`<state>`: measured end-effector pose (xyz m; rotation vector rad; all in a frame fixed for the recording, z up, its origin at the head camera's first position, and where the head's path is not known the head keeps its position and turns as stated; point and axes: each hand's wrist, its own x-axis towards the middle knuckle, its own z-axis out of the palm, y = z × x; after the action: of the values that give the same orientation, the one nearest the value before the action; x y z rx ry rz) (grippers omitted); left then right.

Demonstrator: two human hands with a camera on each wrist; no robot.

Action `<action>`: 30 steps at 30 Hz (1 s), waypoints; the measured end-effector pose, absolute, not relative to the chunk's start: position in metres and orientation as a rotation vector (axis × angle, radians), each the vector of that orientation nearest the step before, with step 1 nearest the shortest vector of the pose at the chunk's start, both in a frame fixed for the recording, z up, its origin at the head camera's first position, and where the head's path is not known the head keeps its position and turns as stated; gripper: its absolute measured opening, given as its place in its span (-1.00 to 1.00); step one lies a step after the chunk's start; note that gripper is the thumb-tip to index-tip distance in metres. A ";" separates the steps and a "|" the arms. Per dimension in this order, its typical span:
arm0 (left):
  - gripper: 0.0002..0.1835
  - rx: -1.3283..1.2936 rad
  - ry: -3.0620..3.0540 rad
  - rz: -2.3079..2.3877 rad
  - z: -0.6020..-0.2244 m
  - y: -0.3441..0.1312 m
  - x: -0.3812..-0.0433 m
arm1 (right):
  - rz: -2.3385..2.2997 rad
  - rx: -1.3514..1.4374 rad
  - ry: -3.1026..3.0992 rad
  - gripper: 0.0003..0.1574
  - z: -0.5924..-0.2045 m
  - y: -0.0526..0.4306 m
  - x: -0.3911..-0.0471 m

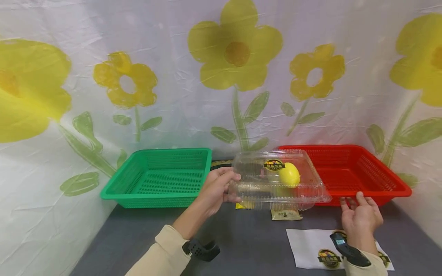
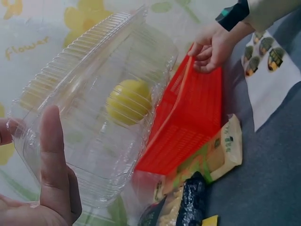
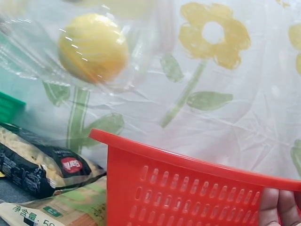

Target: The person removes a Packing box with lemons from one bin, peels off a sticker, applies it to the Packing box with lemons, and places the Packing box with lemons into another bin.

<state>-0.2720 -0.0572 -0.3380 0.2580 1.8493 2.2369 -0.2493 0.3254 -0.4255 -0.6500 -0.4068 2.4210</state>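
A clear plastic clamshell box (image 1: pixel 255 193), lid closed with a dark round sticker (image 1: pixel 274 165) on top, is held up above the table by my left hand (image 1: pixel 219 188), which grips its left end between thumb and fingers. Inside lies one yellow, lemon-like fruit (image 1: pixel 289 174), also visible through the plastic in the left wrist view. My right hand (image 1: pixel 362 216) touches the front rim of the red basket (image 1: pixel 390 180); in the right wrist view its fingers (image 3: pixel 269 205) are bent over against the basket wall.
To the left stands a green basket (image 1: pixel 155 203). Food packets lie beneath and behind the box, including a beige packet (image 1: pixel 286 215) and a dark pasta bag (image 3: pixel 42 162). A white sticker sheet (image 1: pixel 305 245) lies at the front right. A flower-printed curtain (image 1: pixel 179 115) closes off the back.
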 end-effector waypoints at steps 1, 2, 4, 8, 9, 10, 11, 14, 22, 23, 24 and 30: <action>-0.36 0.256 1.859 2.239 -0.337 -0.054 -0.274 | 2.425 -0.645 -0.403 -0.68 -0.426 0.325 -0.250; -0.42 0.264 1.866 2.240 -0.336 -0.050 -0.277 | 2.426 -0.639 -0.401 -0.69 -0.426 0.325 -0.250; -0.56 0.279 1.869 2.243 -0.334 -0.041 -0.282 | 2.425 -0.619 -0.403 -0.69 -0.426 0.324 -0.251; -0.81 0.304 1.848 2.263 -0.333 -0.023 -0.289 | 2.426 -0.619 -0.413 -0.62 -0.426 0.324 -0.252; -0.83 0.311 1.839 2.273 -0.333 -0.018 -0.291 | 2.426 -0.617 -0.423 -0.59 -0.426 0.325 -0.252; -0.82 0.314 1.831 2.279 -0.334 -0.013 -0.292 | 2.427 -0.620 -0.429 -0.57 -0.426 0.325 -0.252; -0.78 0.312 1.821 2.286 -0.334 -0.009 -0.293 | 2.424 -0.626 -0.431 -0.56 -0.427 0.325 -0.253; -0.58 0.299 1.790 2.302 -0.335 0.004 -0.294 | 2.410 -0.630 -0.447 -0.54 -0.427 0.325 -0.253; -0.34 0.260 1.724 2.349 -0.336 0.035 -0.305 | 2.402 -0.609 -0.478 -0.55 -0.428 0.324 -0.253; -0.30 0.249 1.712 2.354 -0.336 0.038 -0.307 | 2.404 -0.613 -0.479 -0.56 -0.428 0.324 -0.253; -0.30 0.249 1.708 2.353 -0.337 0.042 -0.310 | 2.403 -0.620 -0.480 -0.56 -0.428 0.324 -0.252; -0.52 0.213 1.746 2.341 -0.343 0.067 -0.321 | 2.390 -0.650 -0.502 -0.55 -0.428 0.324 -0.252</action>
<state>-0.3210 0.0665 -0.3430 0.2126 1.7461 2.3412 -0.2517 0.3237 -0.4283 -0.6503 -0.5015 2.3900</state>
